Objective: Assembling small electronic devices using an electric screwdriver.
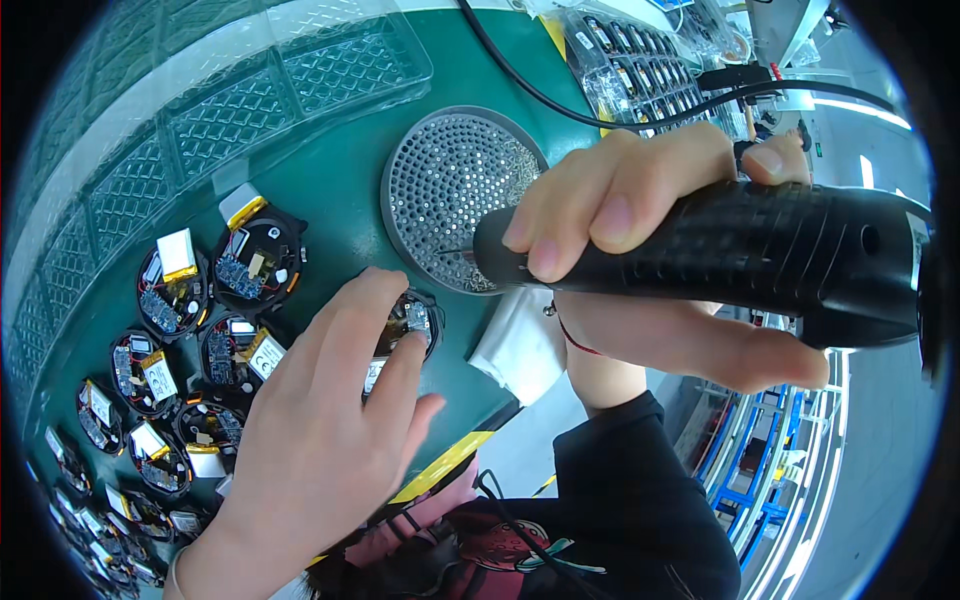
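Observation:
My right hand (640,190) is wrapped round a thick black electric screwdriver (740,250), held nearly level with its narrow end toward the left. The thin bit points over a round grey screw tray (425,170) full of small holes, many with tiny screws in them. Whether the bit touches a screw I cannot tell. With bent fingers, my left hand (320,420) grips a round black watch case (432,318) on the green mat. A small circuit board and a pale part show inside it; the fingers hide the rest.
Several open watch cases (262,262) with boards and white batteries crowd the left side. Behind them lie clear plastic trays (235,110). A white cloth or bag (520,345) rests at the mat's near edge. A black cable (530,90) crosses the back, before a tray of small parts (640,70).

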`<state>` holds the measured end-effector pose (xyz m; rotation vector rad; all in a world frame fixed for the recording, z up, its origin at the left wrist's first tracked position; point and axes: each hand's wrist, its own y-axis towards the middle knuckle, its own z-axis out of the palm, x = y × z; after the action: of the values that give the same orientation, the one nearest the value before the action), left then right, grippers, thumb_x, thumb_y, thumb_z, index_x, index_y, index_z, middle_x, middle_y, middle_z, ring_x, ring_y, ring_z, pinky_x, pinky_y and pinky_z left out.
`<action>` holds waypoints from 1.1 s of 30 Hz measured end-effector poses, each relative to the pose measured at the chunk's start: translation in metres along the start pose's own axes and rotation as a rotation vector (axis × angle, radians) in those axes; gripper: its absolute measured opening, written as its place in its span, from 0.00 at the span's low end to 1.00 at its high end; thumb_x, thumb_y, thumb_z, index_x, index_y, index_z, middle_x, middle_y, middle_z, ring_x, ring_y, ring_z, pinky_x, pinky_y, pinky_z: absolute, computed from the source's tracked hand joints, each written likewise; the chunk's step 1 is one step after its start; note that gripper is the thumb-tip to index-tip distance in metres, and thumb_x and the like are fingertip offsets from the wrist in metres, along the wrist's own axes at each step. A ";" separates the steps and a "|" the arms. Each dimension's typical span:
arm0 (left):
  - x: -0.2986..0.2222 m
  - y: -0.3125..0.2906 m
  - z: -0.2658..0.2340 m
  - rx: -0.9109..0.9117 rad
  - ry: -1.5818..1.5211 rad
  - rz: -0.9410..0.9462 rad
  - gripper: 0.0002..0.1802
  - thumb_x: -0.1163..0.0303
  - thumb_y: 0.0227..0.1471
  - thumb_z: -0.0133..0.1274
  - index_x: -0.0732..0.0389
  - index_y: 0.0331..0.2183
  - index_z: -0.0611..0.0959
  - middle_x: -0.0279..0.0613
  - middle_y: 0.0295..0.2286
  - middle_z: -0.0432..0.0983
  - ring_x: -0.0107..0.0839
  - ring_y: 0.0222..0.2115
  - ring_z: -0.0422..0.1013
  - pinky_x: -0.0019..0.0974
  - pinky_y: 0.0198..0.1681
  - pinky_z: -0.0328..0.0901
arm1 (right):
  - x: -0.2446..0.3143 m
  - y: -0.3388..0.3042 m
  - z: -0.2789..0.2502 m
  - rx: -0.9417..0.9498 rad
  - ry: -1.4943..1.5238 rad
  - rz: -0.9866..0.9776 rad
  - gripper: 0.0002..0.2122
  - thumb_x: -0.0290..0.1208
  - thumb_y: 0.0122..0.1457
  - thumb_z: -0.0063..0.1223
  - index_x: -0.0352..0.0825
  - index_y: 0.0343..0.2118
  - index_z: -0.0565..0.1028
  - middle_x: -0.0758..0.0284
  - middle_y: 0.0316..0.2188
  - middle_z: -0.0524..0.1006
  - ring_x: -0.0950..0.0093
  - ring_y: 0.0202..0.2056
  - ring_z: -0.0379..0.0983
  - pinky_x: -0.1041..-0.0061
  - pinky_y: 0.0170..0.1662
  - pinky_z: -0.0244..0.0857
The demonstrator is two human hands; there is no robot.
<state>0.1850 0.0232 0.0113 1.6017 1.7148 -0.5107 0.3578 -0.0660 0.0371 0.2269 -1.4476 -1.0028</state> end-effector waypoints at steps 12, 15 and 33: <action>0.005 0.001 0.003 -0.088 -0.035 -0.072 0.20 0.80 0.34 0.63 0.67 0.35 0.77 0.53 0.48 0.65 0.47 0.45 0.70 0.42 0.46 0.68 | 0.012 -0.001 -0.014 0.128 0.090 -0.067 0.38 0.64 0.53 0.48 0.32 0.52 0.59 0.61 0.30 0.70 0.69 0.19 0.71 0.72 0.16 0.68; 0.005 0.000 0.002 -0.089 -0.027 -0.080 0.19 0.80 0.34 0.64 0.68 0.34 0.77 0.53 0.48 0.65 0.46 0.44 0.71 0.41 0.47 0.68 | 0.009 -0.001 -0.013 0.286 0.100 -0.080 0.37 0.62 0.55 0.48 0.30 0.52 0.56 0.60 0.29 0.70 0.70 0.18 0.70 0.75 0.13 0.67; 0.009 -0.002 0.005 -0.120 -0.054 -0.114 0.23 0.82 0.31 0.63 0.67 0.36 0.79 0.53 0.47 0.65 0.45 0.46 0.71 0.41 0.47 0.68 | -0.007 -0.006 0.004 0.467 0.137 0.016 0.34 0.56 0.56 0.51 0.34 0.53 0.54 0.58 0.26 0.71 0.65 0.15 0.71 0.67 0.15 0.69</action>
<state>0.1846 0.0256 0.0008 1.4002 1.7691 -0.4929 0.3526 -0.0636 0.0288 0.6091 -1.5373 -0.6103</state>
